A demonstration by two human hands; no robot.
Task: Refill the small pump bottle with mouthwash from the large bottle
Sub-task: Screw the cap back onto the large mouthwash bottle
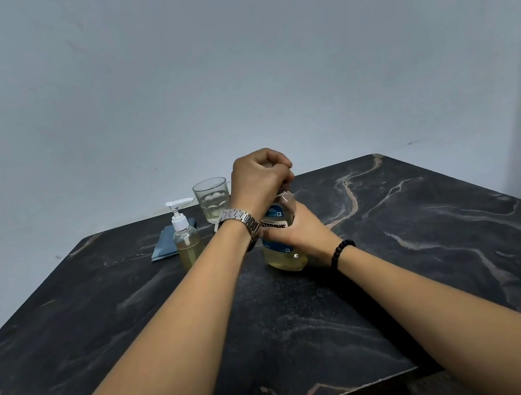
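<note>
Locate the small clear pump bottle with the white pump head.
In the head view the small clear pump bottle stands upright on the dark marble table, left of centre, in front of a folded blue cloth, left of the drinking glass.

Large bottle (280,235) cap hidden (left hand (261,181) covers it).

Your left hand (260,176) was curled over the cap of the large mouthwash bottle (280,228), wrist raised. Your right hand (304,235) gripped the bottle's body from the side, both forearms stretched forward.
</note>
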